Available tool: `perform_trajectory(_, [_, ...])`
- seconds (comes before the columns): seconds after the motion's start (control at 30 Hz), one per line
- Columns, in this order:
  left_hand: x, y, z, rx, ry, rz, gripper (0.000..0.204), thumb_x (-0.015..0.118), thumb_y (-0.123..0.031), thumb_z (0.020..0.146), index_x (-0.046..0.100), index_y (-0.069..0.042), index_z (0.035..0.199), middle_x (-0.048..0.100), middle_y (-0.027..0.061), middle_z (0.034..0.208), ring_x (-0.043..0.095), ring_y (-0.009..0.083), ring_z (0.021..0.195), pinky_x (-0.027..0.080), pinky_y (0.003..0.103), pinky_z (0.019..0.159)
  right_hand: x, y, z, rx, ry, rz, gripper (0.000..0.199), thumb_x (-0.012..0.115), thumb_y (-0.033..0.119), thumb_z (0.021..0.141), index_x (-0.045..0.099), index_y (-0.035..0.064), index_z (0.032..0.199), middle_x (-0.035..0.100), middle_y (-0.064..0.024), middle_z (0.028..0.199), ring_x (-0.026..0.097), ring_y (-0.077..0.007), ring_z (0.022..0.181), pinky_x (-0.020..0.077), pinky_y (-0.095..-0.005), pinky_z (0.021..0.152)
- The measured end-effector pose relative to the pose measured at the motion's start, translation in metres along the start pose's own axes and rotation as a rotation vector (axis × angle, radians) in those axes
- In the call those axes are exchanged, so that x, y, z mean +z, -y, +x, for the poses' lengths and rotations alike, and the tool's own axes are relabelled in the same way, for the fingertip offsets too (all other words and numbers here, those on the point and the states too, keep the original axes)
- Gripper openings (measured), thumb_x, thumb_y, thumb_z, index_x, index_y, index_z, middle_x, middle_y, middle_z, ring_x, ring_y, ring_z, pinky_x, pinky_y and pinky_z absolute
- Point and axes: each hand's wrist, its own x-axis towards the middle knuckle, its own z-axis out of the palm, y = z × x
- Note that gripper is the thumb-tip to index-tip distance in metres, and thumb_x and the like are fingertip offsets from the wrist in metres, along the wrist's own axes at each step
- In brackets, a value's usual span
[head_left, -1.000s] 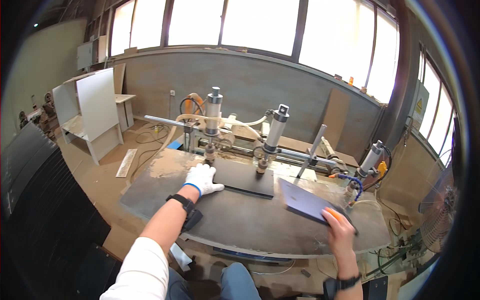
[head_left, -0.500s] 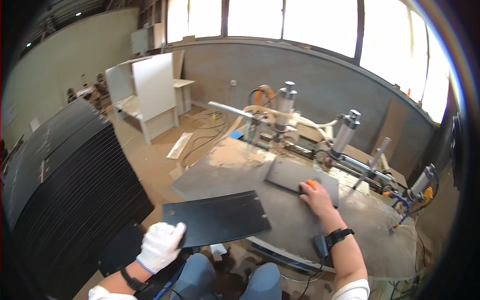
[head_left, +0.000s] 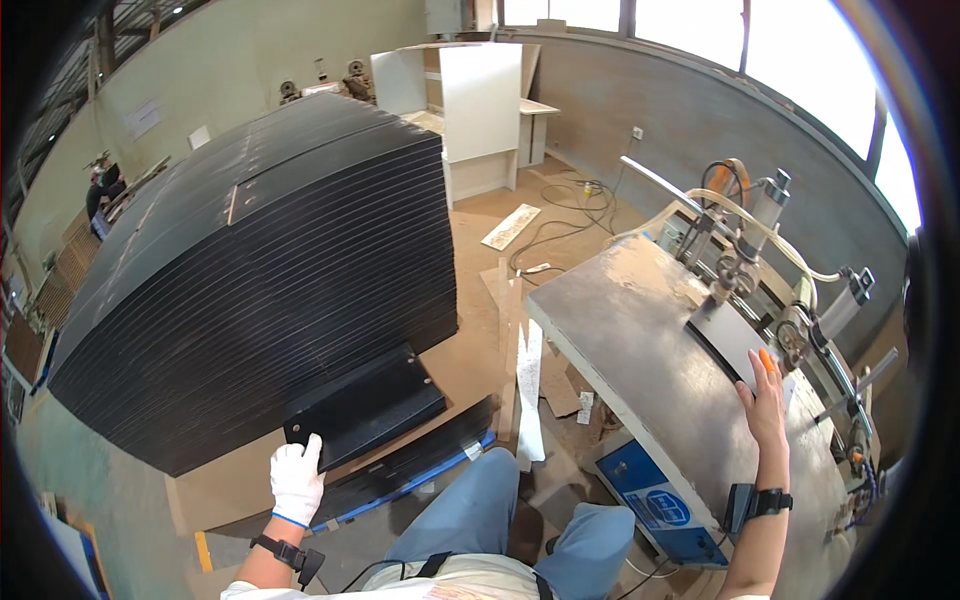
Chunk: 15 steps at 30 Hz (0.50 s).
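Workshop floor w/ tall black panel stack [head_left: 260,290]; gloved left hand [head_left: 296,480] grips black panel [head_left: 365,408]; right hand [head_left: 765,398] flat, released, on grey panel [head_left: 735,340].

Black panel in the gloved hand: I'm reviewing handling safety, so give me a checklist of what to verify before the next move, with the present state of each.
1. Left hand grips the black panel at its near corner: ok.
2. Left hand gloved: ok.
3. Right hand gloved: not ok, bare.
4. Right hand flat on the grey panel on the machine table: ok.
5. Panel's far end resting on the stack: cannot tell.
6. Floor by the feet free of offcuts: not ok.
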Motion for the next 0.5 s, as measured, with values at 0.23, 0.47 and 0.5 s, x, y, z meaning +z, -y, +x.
perform_trajectory(0.23, [0.021, 0.016, 0.027, -0.246, 0.289, -0.193, 0.086, 0.088, -0.042, 0.062, 0.052, -0.006, 0.132, 0.058, 0.0183, 0.108, 0.054, 0.0382, 0.106, 0.046, 0.049, 0.093, -0.141, -0.03, -0.189, 0.228, -0.242, -0.134, 0.075, 0.068, 0.004, 0.079, 0.043, 0.0096, 0.15, 0.039, -0.0149, 0.157, 0.029, -0.0337, 0.149, 0.0256, -0.0441, 0.12])
perform_trajectory(0.47, [-0.012, -0.095, 0.109, 0.142, -0.102, -0.447, 0.092, 0.092, -0.02, 0.049, 0.054, 0.0, 0.131, 0.051, 0.0204, 0.12, 0.048, 0.0403, 0.116, 0.04, 0.048, 0.102, -0.3, 0.059, -0.504, 1.37, 0.082, -0.413, 0.074, 0.07, 0.014, 0.077, 0.045, 0.004, 0.146, 0.051, -0.0246, 0.143, 0.049, -0.0409, 0.132, 0.039, -0.045, 0.11])
perform_trajectory(0.5, [-0.022, -0.131, 0.129, 0.321, -0.223, -0.559, 0.083, 0.09, -0.017, 0.055, 0.056, 0.0, 0.129, 0.051, 0.0198, 0.122, 0.048, 0.0399, 0.117, 0.039, 0.048, 0.102, -0.305, 0.081, -0.528, 1.572, 0.36, -0.456, 0.071, 0.075, 0.027, 0.085, 0.046, 0.002, 0.145, 0.052, -0.0264, 0.142, 0.05, -0.0407, 0.131, 0.0384, -0.0443, 0.111])
